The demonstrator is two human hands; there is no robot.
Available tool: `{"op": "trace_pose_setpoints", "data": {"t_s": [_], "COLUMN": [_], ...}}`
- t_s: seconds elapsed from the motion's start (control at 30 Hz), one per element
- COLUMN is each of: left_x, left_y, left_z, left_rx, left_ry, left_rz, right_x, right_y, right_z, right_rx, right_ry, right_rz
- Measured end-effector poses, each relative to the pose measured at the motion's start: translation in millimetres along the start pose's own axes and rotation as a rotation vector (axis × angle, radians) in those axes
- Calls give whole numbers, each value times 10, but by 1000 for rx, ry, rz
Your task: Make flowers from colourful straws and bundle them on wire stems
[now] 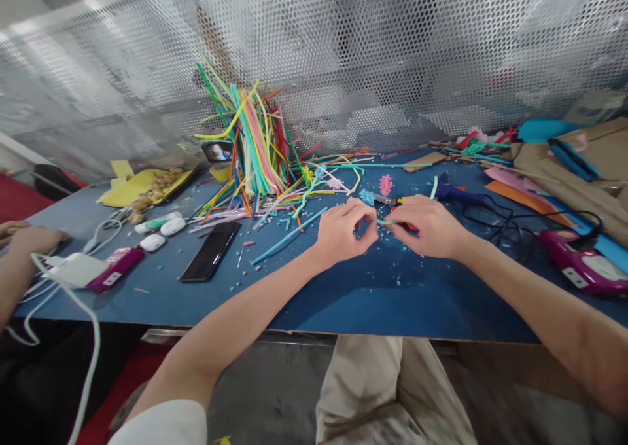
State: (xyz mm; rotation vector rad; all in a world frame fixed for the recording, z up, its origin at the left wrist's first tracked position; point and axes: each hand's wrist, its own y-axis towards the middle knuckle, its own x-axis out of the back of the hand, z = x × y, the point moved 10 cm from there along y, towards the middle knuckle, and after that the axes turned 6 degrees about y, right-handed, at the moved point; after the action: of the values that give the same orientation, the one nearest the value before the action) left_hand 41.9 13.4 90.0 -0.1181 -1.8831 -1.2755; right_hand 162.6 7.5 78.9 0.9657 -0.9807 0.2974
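Observation:
Over the blue table, my left hand (pixel 345 233) is closed in a pinch, thumb and forefinger curved into a ring. My right hand (pixel 426 228) pinches just beside it. A pale green pipe cleaner (pixel 388 222) runs between the two sets of fingertips. A pale green end (pixel 434 187) also sticks up behind my right hand; whether it is the same piece I cannot tell. Right behind the fingers lie a pink fuzzy flower shape (pixel 386 184) and a blue one (pixel 366 197). Pliers or cutters with red and yellow handles are partly hidden by my right hand.
A large bundle of coloured pipe cleaners (pixel 255 147) stands at the back. A black phone (pixel 210 252) and a blue pipe cleaner (pixel 289 235) lie left. Rightward are a dark blue glue gun (pixel 456 191) and a purple power strip (pixel 583 262). Another person's hand (pixel 36 239) rests far left.

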Motion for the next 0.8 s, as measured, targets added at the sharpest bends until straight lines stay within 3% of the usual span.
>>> {"op": "trace_pose_setpoints", "data": {"t_s": [0.2,0.33,0.47,0.67,0.73,0.8], "left_x": [104,23,12,59,32,-12], "left_y": [7,-55,-136,-288,-289,-227], "left_z": [586,1029,1312,1583,1588,1505], "left_rx": [301,520,679,896,908,853], "left_ry": [-190,-400,-603,-773,-798,-766], "left_rz": [-148,-243,-393,-607,-594,-492], "right_x": [281,447,511,447,310,184], "right_y": [-47,-137,-213,-253,-250,-284], "right_z": [-523,-811,-995,-1073,-1068,-1091], "right_rx": [-155,-302,-437,-531,-565,-654], "right_ry": [-95,-67,-77,-14,92,209], "right_rz": [-124,-227,-263,-266,-239,-266]}}
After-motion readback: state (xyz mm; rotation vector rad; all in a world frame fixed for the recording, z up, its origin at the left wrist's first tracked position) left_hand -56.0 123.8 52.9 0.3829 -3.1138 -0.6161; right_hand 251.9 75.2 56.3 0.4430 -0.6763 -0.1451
